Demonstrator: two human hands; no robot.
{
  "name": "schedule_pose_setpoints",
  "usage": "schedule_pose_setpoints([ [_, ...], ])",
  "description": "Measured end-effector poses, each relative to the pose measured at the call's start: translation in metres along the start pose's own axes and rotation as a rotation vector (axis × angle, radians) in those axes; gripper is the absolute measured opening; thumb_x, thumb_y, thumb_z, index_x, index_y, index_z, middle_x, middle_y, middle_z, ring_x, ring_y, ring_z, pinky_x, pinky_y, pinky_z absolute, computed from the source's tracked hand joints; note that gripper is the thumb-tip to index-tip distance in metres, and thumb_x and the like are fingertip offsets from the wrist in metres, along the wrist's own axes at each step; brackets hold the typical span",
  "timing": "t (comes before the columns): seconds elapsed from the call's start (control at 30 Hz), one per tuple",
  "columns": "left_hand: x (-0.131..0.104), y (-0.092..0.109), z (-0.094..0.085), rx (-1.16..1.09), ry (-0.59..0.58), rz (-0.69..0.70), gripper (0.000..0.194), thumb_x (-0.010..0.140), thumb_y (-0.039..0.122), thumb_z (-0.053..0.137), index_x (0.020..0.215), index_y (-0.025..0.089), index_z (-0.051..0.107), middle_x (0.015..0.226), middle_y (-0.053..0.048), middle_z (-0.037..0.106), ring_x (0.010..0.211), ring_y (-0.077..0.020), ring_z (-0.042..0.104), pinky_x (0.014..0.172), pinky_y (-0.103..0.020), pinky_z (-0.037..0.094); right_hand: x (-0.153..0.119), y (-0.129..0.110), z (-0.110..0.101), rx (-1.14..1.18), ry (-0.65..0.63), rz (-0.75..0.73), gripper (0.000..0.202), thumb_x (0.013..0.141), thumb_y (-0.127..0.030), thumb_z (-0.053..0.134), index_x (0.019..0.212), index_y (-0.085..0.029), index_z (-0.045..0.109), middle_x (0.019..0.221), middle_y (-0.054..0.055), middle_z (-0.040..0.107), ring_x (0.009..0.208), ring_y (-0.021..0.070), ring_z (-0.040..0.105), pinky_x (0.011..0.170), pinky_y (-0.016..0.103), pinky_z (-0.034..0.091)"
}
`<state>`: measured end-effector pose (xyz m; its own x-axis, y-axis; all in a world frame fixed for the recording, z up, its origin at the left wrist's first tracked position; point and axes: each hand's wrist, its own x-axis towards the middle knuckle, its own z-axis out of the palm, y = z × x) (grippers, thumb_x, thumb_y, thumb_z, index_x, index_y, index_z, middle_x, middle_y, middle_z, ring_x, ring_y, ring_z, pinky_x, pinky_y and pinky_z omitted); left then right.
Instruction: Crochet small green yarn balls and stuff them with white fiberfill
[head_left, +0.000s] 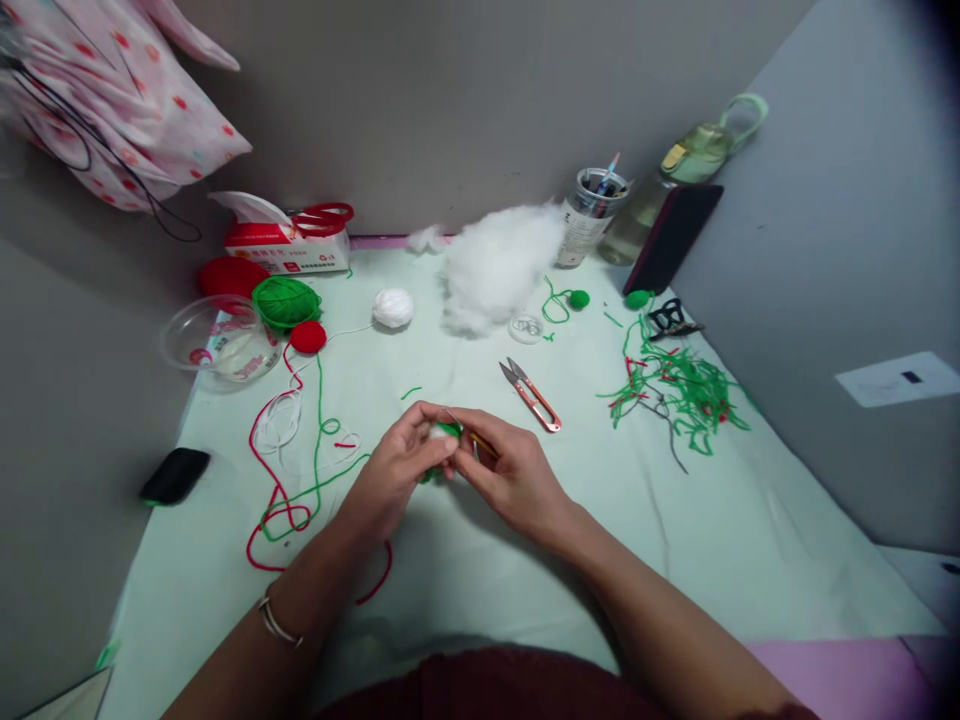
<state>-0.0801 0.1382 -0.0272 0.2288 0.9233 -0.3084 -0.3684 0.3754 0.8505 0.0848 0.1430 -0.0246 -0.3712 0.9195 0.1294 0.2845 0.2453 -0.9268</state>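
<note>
While walls [420, 120] are enclosing the tabletop [442, 370] and stuffing [501, 265], the left hand [401, 460] is gripping yarnwork [449, 429], the right hand [517, 470] a tool [486, 446].

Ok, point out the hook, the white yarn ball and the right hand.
Hook [485, 445]: head view, on its yellowish handle.
White yarn ball [393, 308]: head view, on its middle.
Right hand [519, 472]: head view, on the back of the hand.

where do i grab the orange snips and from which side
Probably best by the handles of the snips, coming from the near right: they lie flat with the handle end nearer, while the pointed blades angle away leftward.
</note>
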Motion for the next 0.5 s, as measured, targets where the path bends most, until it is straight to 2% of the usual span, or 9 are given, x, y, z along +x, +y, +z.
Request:
schedule_pose_setpoints([
  [0.1,-0.0003,0.0026,-0.003,-0.064,-0.032,-0.009,0.036,0.085,0.048,0.079,0.102,0.016,0.073,0.083,-0.003,0.07,0.072,-0.0139,0.062,0.068,-0.025,0.053,-0.0001,-0.003,-0.0003,0.048,0.012,0.029,0.041,0.095,-0.016,0.063,0.135,-0.024,0.069,0.08,-0.001,0.07,0.064,0.0111,0.054,0.062,0.025,0.042],
  [0.17,-0.0005,0.0031,-0.0047,-0.105,-0.041,-0.013,0.038,0.087,0.052,0.077,0.1,0.016,0.075,0.082,-0.004,0.069,0.072,-0.0137,0.061,0.067,-0.025,0.053,0.0,-0.0043,-0.0001,0.07,0.022,0.039,0.04,0.095,-0.018,0.064,0.134,-0.023,0.068,0.075,-0.003,0.067,0.061,0.0106,0.051,0.059,0.025,0.04],
  [0.33,-0.0031,0.0017,-0.007,-0.132,-0.042,-0.033,0.032,0.079,0.035,0.089,0.105,0.019,0.08,0.084,-0.002,0.07,0.07,-0.0108,0.06,0.069,-0.022,0.051,-0.0002,0.0,0.0034,0.125,0.062,0.075,0.031,0.094,-0.026,0.066,0.125,-0.02,0.069,0.07,-0.005,0.059,0.054,0.0088,0.04,0.053,0.025,0.035],
  [0.5,-0.0025,-0.0041,-0.0062,-0.127,-0.014,-0.064,0.038,0.079,0.036,0.087,0.11,0.016,0.081,0.08,-0.003,0.069,0.067,-0.0102,0.06,0.068,-0.023,0.05,0.0016,0.0011,0.0028,0.197,0.022,0.17,0.031,0.095,-0.035,0.067,0.121,-0.018,0.067,0.071,-0.004,0.06,0.058,0.0105,0.048,0.057,0.026,0.039],
])
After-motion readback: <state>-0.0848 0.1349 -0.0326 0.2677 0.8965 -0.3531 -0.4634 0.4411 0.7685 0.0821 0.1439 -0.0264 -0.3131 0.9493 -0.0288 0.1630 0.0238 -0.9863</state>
